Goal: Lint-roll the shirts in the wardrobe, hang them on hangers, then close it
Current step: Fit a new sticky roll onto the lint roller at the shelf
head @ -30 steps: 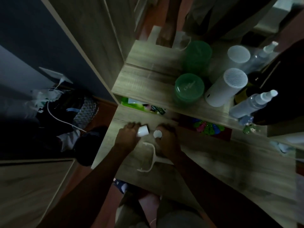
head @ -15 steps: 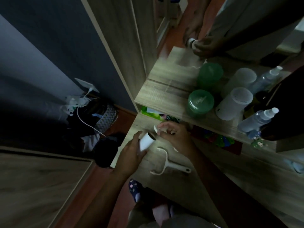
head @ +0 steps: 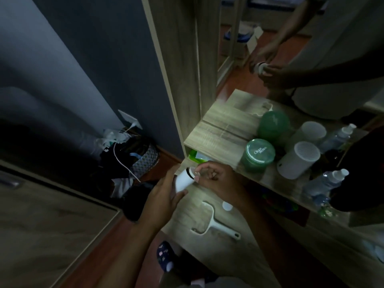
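Roll [head: 184,182] lifted, handle [head: 223,227] on desk [head: 218,253], dim room

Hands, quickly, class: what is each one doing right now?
Left hand: holds the white roll.
Right hand: fingers curled, pinching the roll's top end.

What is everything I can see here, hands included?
lint roll: one, white, held over the desk top's left edge
roller handle: one, white, flat on the desk top
cap: one, white, beside the handle
jar: one, green, on the raised shelf
cylinder: one, white, right of the jar
spray bottle: one, clear, right of the cylinder
mirror: one, behind the shelf, doubling those three
bag: one, dark, on the floor
left hand: one, grips the lint roll
right hand: one, pinches the roll's end
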Demonstrator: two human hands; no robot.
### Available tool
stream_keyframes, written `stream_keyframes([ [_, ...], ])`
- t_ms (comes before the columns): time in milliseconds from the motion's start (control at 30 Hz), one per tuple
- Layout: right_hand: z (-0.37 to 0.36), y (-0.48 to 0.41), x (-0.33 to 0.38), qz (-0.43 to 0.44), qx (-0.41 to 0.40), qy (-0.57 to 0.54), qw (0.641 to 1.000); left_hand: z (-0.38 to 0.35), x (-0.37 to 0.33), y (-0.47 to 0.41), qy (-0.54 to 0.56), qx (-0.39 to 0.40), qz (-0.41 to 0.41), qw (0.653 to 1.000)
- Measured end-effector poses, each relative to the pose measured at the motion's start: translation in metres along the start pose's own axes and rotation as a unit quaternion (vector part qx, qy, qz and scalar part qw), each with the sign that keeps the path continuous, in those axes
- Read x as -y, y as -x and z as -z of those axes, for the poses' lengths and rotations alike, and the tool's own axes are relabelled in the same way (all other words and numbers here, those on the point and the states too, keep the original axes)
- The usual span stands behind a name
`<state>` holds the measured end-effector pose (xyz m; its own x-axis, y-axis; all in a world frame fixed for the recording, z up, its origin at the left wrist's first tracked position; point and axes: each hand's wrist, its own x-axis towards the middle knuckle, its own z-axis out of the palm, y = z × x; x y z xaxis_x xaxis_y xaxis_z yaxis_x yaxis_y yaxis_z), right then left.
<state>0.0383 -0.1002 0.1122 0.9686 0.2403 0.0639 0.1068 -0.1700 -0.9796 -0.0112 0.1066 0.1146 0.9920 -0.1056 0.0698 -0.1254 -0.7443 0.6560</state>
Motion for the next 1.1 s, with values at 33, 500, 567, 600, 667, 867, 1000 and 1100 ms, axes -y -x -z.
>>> stream_keyframes([
  [33,0.000,0.000,0.000,0.004,-0.001,0.001,1.000,0.000,0.000,0.000,0.001,-0.002,0.000,1.000],
  [500,-0.001,0.004,-0.024,-0.019,0.025,-0.035,0.999,-0.022,0.001,0.002,-0.005,0.020,-0.005,1.000],
  [567,0.000,0.005,-0.026,-0.025,0.045,-0.041,0.998,-0.026,0.001,0.002,-0.023,0.019,-0.015,0.999],
  [600,0.000,0.005,-0.027,-0.019,0.058,-0.039,0.997,-0.028,0.000,0.003,-0.033,0.015,-0.017,0.999],
  [667,0.001,0.008,-0.030,-0.013,0.064,-0.051,0.997,-0.031,0.000,0.005,-0.040,0.019,-0.012,0.999],
  [867,-0.010,0.017,-0.094,-0.134,-0.074,-0.021,0.988,-0.033,-0.003,0.003,0.065,0.012,0.056,0.996],
  [1000,-0.010,0.038,-0.151,-0.197,-0.037,0.166,0.966,-0.037,-0.008,0.000,0.208,-0.024,0.162,0.964],
  [1100,-0.007,0.056,-0.179,-0.206,-0.029,0.267,0.941,-0.040,-0.015,-0.002,0.292,-0.036,0.240,0.925],
])
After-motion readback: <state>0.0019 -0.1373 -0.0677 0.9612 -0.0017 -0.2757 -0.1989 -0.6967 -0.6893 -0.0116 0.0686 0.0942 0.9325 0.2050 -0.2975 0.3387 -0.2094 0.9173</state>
